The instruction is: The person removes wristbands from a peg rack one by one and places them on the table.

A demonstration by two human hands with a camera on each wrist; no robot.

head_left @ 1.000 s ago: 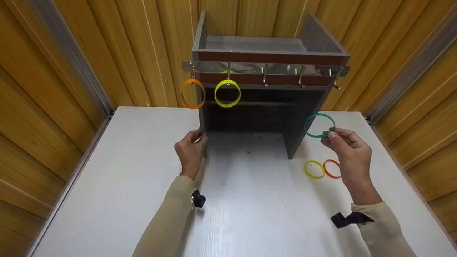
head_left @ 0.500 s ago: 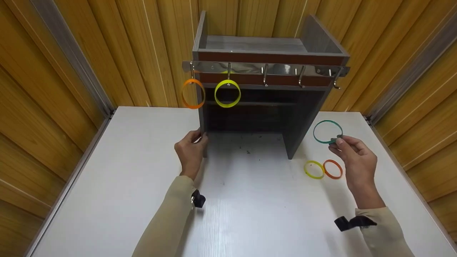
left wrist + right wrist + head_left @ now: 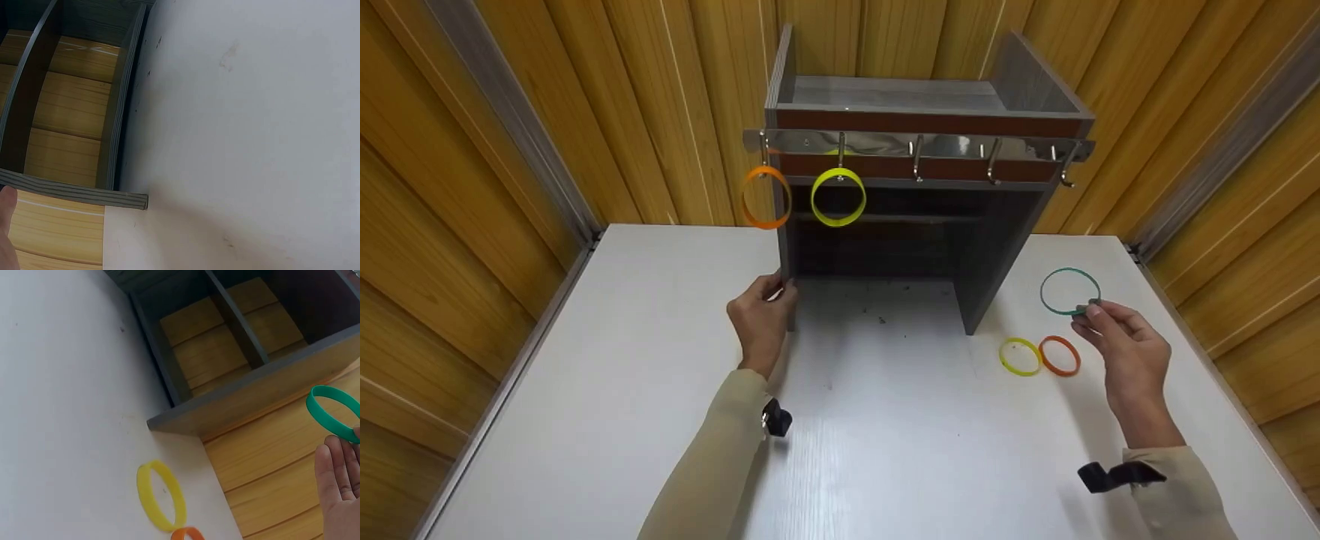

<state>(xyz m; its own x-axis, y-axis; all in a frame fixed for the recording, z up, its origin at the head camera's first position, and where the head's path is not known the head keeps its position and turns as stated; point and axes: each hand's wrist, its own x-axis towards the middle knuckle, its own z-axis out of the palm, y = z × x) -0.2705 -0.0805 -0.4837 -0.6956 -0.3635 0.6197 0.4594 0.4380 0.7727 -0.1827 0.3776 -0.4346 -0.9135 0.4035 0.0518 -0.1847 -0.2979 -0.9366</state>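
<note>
My right hand [image 3: 1132, 364] pinches a teal wristband [image 3: 1057, 311] between thumb and fingertips, above the table to the right of a grey shelf unit [image 3: 997, 259]. In the right wrist view the same band is green [image 3: 323, 417], near the right edge. My left hand [image 3: 761, 322] grips the front edge of the shelf's left side panel [image 3: 84, 193], low down. On the hook rail [image 3: 877, 142], an orange wristband [image 3: 766, 224] hangs from the leftmost hook and a yellow wristband [image 3: 838, 222] from the one beside it. The other hooks hold nothing.
A second yellow wristband [image 3: 147, 498] and an orange-red wristband [image 3: 1061, 373] lie side by side on the white table [image 3: 885, 450], right of the shelf. Wood-look panels [image 3: 660, 112] enclose the back and both sides. Dark specks dot the table beneath the shelf.
My right hand has drawn away from the shelf, rightward and toward me, with the teal wristband in its grip. The left hand and the hanging bands have stayed in place.
</note>
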